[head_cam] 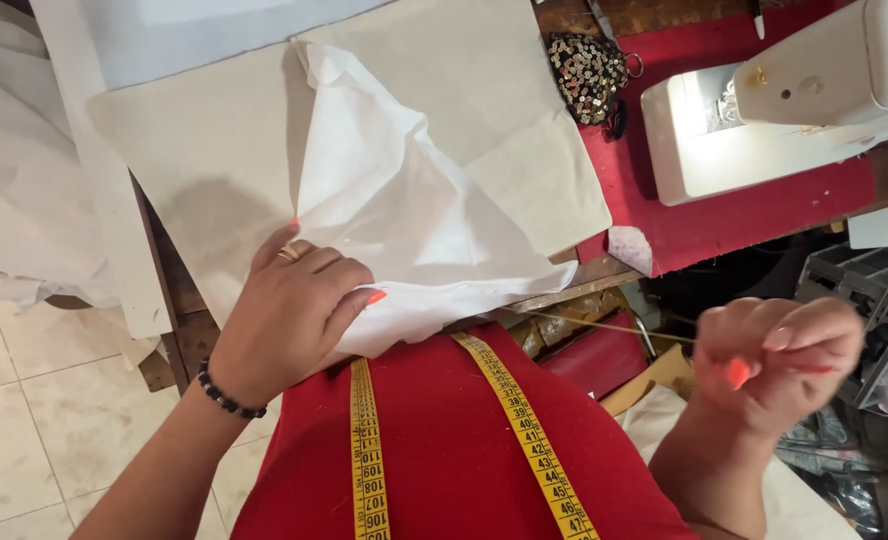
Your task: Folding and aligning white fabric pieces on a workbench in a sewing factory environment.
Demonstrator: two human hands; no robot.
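My left hand (pixel 289 310) rests flat on a crumpled white fabric (pixel 404 210) at the near edge of the table, its fingers pressing the cloth down; it wears a ring and a dark bead bracelet. The white fabric lies on larger cream fabric panels (pixel 504 110). My right hand (pixel 779 365) is raised to the right, off the table, with its fingers pinched on a thin thread (pixel 604 325) that runs taut back toward the fabric. A yellow measuring tape (pixel 519 420) hangs around my neck over a red garment.
A white sewing machine (pixel 794 100) stands at the far right on a red cloth (pixel 724 220). A small sequined pouch (pixel 586 70) lies beside the cream panels. More white cloth (pixel 14 170) hangs at the left over a tiled floor (pixel 34 420). Clutter sits under the table at right.
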